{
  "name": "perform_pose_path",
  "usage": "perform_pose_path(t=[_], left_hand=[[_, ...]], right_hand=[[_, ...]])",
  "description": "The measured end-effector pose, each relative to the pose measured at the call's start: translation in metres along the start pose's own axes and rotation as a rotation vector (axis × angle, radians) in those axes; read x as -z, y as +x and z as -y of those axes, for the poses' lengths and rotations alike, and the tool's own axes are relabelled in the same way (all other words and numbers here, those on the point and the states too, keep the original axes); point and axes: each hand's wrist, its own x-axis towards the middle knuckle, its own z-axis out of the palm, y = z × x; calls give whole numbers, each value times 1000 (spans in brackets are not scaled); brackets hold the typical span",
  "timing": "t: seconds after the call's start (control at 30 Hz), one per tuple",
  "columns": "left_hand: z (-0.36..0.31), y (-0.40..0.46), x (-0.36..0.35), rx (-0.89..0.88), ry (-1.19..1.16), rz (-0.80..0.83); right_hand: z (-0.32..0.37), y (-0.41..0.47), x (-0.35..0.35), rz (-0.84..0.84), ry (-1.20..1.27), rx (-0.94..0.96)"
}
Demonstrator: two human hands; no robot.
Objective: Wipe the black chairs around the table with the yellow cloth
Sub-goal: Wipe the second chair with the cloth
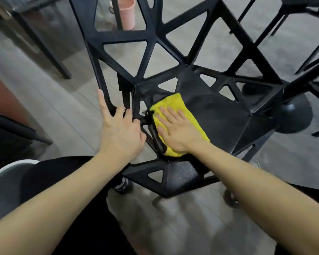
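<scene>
A black chair [219,111] with triangular cut-outs in its seat and back fills the middle of the view. The yellow cloth [175,103] lies on the left part of its seat. My right hand [179,129] presses flat on the cloth with straight fingers. My left hand [118,129] holds the chair's left frame bar; its thumb stretches up along the bar and its fingers curl round the edge beside the cloth.
A pink bucket [126,13] stands on the grey floor behind the chair back. Legs of another black chair [276,21] show at the top right, a round black base [295,116] at the right, a table leg [44,46] at the top left.
</scene>
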Motion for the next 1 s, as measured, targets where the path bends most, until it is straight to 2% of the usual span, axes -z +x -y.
perform_pose_path(t=[0.1,0.17,0.3,0.4,0.5,0.53,0.63,0.7,0.8,0.9,1.0], left_hand=[[2,-1,2,-4,-11,-27],[2,0,3,-15,-39,-24],[2,1,6,-19,-61,-30],[1,-1,8,-11,-42,8],[2,0,9,-9,-42,22],[2,0,8,-7,-47,28],[3,0,6,4,-73,21],[3,2,3,10,-84,7],[4,3,6,6,-130,-21],[5,0,7,-7,-156,-45],[18,14,7,-92,-188,-136]], right_hand=[[2,91,7,-39,17,-132],[4,106,6,-67,23,-128],[1,18,-5,-76,37,-75],[-1,-70,-10,-22,10,80],[-53,-39,1,-33,-27,153],[-76,-4,6,-71,-80,107],[-127,88,27,-88,-93,-276],[-122,110,25,-142,-93,-377],[-65,71,6,-109,-26,-249],[0,2,-12,-58,14,14],[5,-25,-7,30,77,200]])
